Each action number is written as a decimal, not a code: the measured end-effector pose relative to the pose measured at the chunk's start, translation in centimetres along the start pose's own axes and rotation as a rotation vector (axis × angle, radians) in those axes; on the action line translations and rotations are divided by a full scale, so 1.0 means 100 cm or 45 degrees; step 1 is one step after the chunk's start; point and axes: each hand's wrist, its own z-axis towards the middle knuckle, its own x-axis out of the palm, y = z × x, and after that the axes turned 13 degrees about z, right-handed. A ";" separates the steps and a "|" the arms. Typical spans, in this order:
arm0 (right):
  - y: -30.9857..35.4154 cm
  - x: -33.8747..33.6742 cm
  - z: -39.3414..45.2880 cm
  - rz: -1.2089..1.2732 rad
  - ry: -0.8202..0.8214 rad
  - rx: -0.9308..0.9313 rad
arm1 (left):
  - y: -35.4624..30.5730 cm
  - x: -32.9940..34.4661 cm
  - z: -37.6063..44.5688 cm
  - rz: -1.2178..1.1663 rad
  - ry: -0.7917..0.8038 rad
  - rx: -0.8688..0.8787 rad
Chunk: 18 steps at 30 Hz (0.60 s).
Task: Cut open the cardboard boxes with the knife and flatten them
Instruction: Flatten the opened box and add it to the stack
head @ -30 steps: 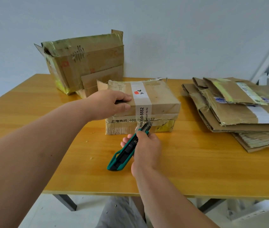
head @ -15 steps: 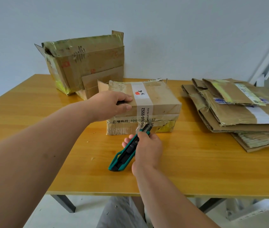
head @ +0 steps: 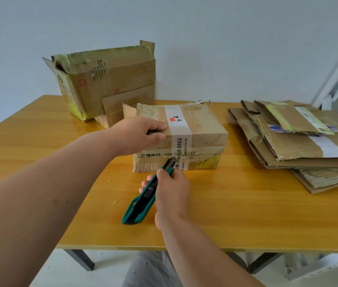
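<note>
Yellow table (head: 246, 214): my left hand (head: 141, 134) clasps the taped box (head: 197, 129); right hand (head: 172, 195) grips the utility knife (head: 141, 201), its blade tip indistinct at the box's front seam.

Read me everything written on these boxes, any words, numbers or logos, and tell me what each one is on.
"400-0?0-5552", middle digits hidden by white tape: front of the small box, after Chinese characters I cannot read reliably.
"5552": white tape band, running vertically.
"ELLY TO-FU": same tape, beginning cut off.
Red and dark logo, no words: tape top.
Red marks on the large box: blurred.
Labels on the flattened stack: too small.
</note>
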 end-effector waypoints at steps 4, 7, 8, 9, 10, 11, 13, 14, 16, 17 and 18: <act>-0.009 0.008 -0.009 -0.070 0.132 0.117 | -0.001 -0.001 0.001 0.001 0.014 -0.005; -0.024 0.029 -0.024 -0.259 0.348 0.221 | -0.002 -0.002 0.000 0.025 0.047 0.012; -0.028 0.036 -0.028 -0.235 0.383 0.237 | -0.002 -0.003 -0.001 0.031 0.064 0.014; -0.030 0.043 -0.030 -0.192 0.390 0.245 | -0.001 -0.005 -0.002 0.034 0.079 0.012; -0.031 0.047 -0.030 -0.157 0.378 0.242 | 0.001 -0.006 -0.003 0.036 0.094 0.008; -0.029 0.047 -0.029 -0.133 0.347 0.229 | 0.003 -0.008 -0.004 0.035 0.111 0.007; -0.024 0.038 -0.023 -0.099 0.255 0.187 | 0.006 -0.012 -0.005 0.014 0.152 0.009; -0.022 0.031 -0.021 -0.073 0.197 0.164 | 0.006 -0.014 -0.005 -0.003 0.170 0.007; -0.017 0.018 -0.017 -0.018 0.089 0.131 | 0.005 -0.015 -0.003 -0.031 0.191 -0.002; -0.014 0.014 -0.015 0.003 0.049 0.114 | 0.003 -0.015 -0.002 -0.046 0.193 -0.006; -0.012 0.010 -0.012 0.016 0.016 0.087 | 0.002 -0.015 -0.001 -0.064 0.191 -0.010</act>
